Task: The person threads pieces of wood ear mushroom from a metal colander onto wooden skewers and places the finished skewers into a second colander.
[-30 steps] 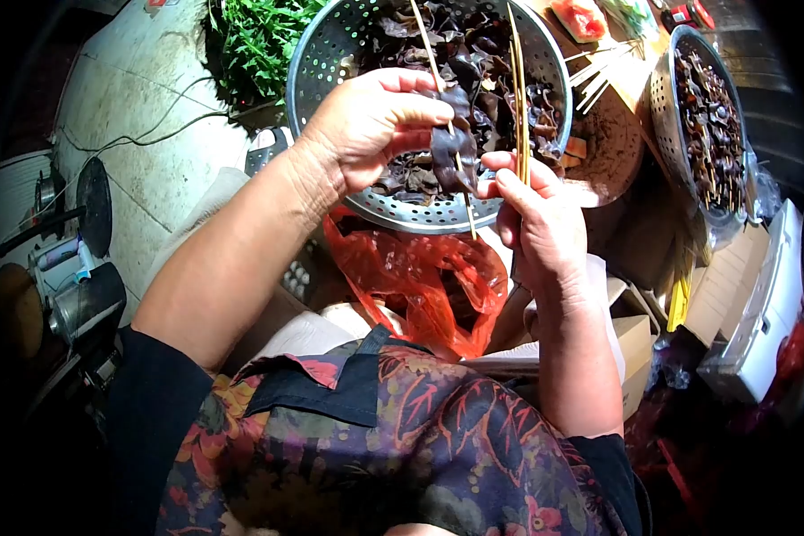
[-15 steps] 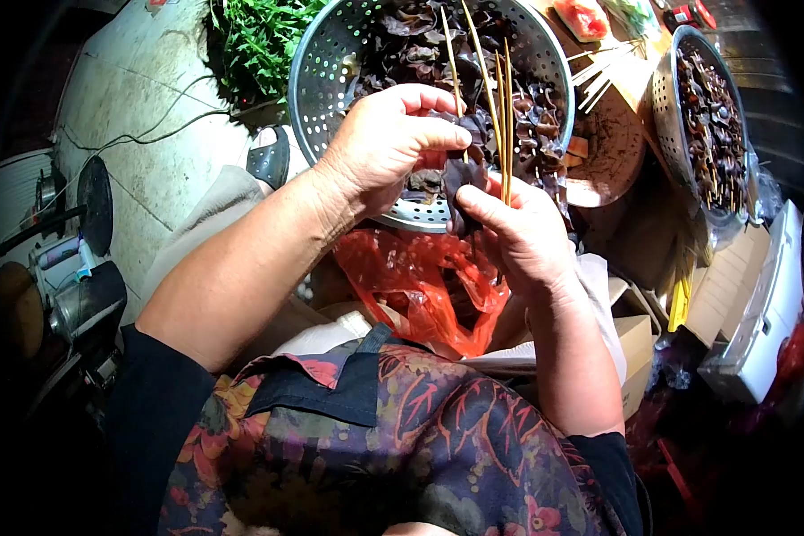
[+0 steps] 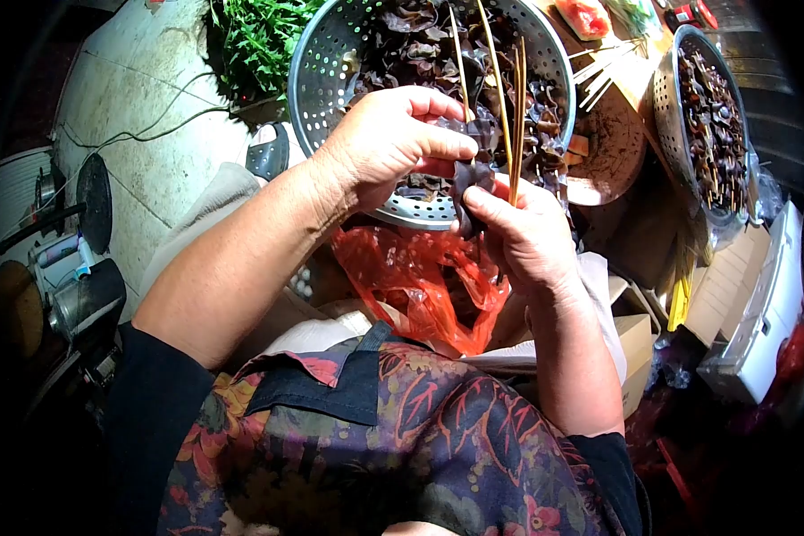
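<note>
Left hand is pinching the dark piece over the colander's near rim; right hand is gripping its lower edge and sticks. Gentle pinching is probably avoiding tears.

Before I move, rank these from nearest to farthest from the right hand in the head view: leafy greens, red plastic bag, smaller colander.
From the right hand:
1. Red plastic bag: just below and left.
2. Smaller colander: upper right.
3. Leafy greens: far upper left, past the large colander.
</note>
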Tool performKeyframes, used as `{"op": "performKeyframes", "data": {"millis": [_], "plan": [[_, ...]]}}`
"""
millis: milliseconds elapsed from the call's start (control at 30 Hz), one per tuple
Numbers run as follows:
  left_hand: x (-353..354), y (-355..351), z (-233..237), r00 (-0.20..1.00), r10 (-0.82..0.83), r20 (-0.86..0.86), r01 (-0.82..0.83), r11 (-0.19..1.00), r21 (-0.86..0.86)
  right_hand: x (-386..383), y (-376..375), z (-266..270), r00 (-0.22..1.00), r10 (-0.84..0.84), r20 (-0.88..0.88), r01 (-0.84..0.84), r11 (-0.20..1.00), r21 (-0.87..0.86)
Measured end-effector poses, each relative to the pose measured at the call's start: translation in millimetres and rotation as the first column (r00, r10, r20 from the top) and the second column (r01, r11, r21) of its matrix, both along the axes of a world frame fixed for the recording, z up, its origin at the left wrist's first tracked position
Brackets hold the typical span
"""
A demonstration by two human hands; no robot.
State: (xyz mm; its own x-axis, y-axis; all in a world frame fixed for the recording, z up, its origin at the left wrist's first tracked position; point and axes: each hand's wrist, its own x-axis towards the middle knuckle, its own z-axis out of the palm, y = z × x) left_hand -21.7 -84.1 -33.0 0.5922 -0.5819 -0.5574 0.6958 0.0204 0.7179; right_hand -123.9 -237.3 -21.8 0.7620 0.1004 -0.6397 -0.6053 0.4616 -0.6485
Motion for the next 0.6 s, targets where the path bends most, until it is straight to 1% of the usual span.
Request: {"op": "performKeyframes", "data": {"millis": [67, 200, 300, 400, 467, 533, 600], "plan": [[-2.3, -1.0, -0.3, 1.000, -0.007, -0.005, 0.007, 1.000, 0.006, -0.1, -3.5, -1.3, 0.999, 0.006, 0.033, -0.007, 0.999, 0.037], [-0.7, -0.5, 0.3, 1.000, -0.024, 0.005, 0.024, 1.000, 0.014, 0.4, -2.8, -2.3, 0.999, -0.009, 0.053, 0.007, 0.999, 0.031], [0.0, -0.5, -0.9, 1.000, 0.024, 0.005, -0.023, 0.999, -0.031, 2.8, -3.2, 5.3, 1.000, 0.021, 0.013, -0.021, 1.000, 0.001], [1.6, -0.3, 1.2, 0.999, 0.024, 0.034, -0.024, 1.000, 0.002, 1.8, -2.7, 2.5, 0.999, 0.020, 0.037, -0.020, 1.000, 0.000], [0.6, -1.1, 3.2, 0.999, 0.037, 0.022, -0.037, 0.999, -0.008, 2.5, -3.5, 7.9, 0.998, 0.052, -0.032, -0.054, 0.998, -0.039], [0.0, -1.2, 3.2, 0.999, 0.051, 0.012, -0.051, 0.999, -0.018, 1.6, -3.3, 3.2, 0.998, 0.066, -0.006, -0.066, 0.996, -0.058], [-0.6, -1.0, 0.8, 0.997, 0.070, 0.037, -0.068, 0.996, -0.055, 1.5, -4.0, 3.0, 0.997, 0.079, 0.019, -0.077, 0.994, -0.077]]}}
